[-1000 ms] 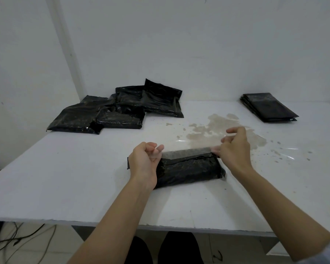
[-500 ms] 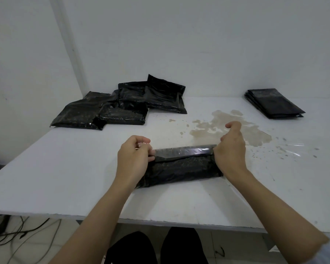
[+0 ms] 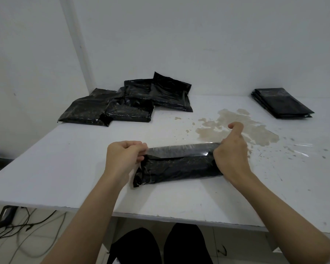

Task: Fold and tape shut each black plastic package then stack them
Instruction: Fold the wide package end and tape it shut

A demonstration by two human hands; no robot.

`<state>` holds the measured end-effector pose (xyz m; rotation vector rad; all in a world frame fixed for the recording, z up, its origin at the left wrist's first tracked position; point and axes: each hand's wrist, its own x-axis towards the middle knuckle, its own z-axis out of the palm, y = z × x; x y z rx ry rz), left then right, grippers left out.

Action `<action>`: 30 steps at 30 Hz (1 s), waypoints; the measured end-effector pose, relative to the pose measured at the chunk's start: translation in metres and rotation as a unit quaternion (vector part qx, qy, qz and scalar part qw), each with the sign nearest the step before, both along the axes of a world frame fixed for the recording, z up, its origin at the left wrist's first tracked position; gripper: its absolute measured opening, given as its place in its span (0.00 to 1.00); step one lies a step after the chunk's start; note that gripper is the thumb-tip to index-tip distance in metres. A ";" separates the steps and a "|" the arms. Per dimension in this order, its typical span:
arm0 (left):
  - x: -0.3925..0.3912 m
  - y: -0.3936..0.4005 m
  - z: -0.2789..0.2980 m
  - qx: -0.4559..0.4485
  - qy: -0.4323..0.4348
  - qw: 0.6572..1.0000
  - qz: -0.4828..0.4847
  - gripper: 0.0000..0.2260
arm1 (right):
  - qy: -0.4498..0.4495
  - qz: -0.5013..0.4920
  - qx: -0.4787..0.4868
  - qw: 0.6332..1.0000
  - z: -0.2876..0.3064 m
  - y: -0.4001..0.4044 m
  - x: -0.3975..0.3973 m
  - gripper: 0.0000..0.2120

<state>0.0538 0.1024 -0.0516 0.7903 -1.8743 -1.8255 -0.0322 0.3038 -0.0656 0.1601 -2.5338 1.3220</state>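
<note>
Taping step: left hand (image 3: 125,159) and right hand (image 3: 231,153) each pinch clear tape strip (image 3: 179,149) ends over folded black plastic package (image 3: 177,168); next, press tape down

White table (image 3: 69,168) with items resting directly on its top. Near centre: one folded black package (image 3: 179,168). Far left: a loose heap of black packages (image 3: 122,103), overlapping one another. Far right: a neat stack of flat black bags (image 3: 282,102), well apart from the heap. Between them: a brownish stain (image 3: 236,128) (irregular, with scattered specks). Right edge: clear film (image 3: 303,149) lying flat.
</note>
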 end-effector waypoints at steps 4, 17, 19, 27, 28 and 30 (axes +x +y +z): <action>0.002 -0.006 0.003 0.074 0.009 0.997 -0.019 0.01 | -0.006 0.016 0.002 1.000 0.002 0.000 0.002 0.28; 0.001 -0.018 -0.001 0.251 0.022 0.967 -0.042 0.06 | -0.024 0.052 0.016 0.998 0.013 -0.001 0.008 0.26; 0.001 -0.018 -0.002 0.234 0.022 0.971 -0.039 0.06 | -0.026 0.053 0.014 0.998 0.013 0.000 0.009 0.26; 0.003 -0.016 -0.008 0.202 0.029 0.979 -0.029 0.06 | -0.017 0.054 0.019 0.998 0.007 0.000 0.009 0.26; 0.003 -0.016 -0.009 0.206 0.030 0.978 -0.031 0.06 | -0.019 0.055 0.020 0.998 0.007 0.000 0.009 0.26; 0.003 -0.017 -0.010 0.208 0.030 0.977 -0.033 0.07 | -0.018 0.054 0.017 0.998 0.005 -0.001 0.008 0.27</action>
